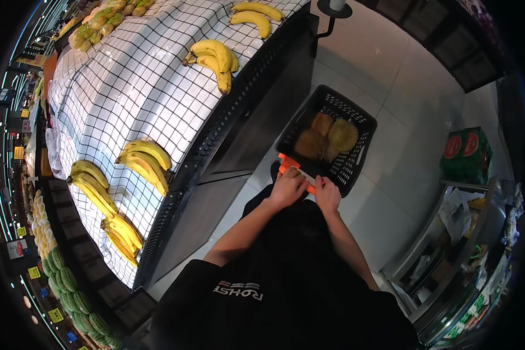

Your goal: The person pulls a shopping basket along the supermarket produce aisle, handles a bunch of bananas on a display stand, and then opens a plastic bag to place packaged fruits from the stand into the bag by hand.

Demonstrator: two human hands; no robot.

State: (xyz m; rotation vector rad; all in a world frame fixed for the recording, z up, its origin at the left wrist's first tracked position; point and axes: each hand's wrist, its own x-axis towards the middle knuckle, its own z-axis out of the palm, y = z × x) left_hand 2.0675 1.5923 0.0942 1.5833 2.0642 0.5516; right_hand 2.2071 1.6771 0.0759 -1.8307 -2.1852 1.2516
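Note:
My left hand (289,188) has its fingers curled at the near side of a black crate. Close beside it, my right hand (328,194) is closed too, its fingers pinched together. Between and just beyond them is an orange object (287,163) with a pale strip; its kind is unclear. Both hands appear to grip it. The black perforated plastic crate (363,158) stands on the floor in front of me. Inside lie several spiky durians (343,135), one greenish-yellow and others browner.
On my left, a display table with a white, black-checked cloth (140,76) carries several banana bunches (214,61). Watermelons (70,291) are stacked at lower left. A green carton (466,154) sits on a metal shelf unit (455,233) at right. Grey tiles (402,116) cover the floor.

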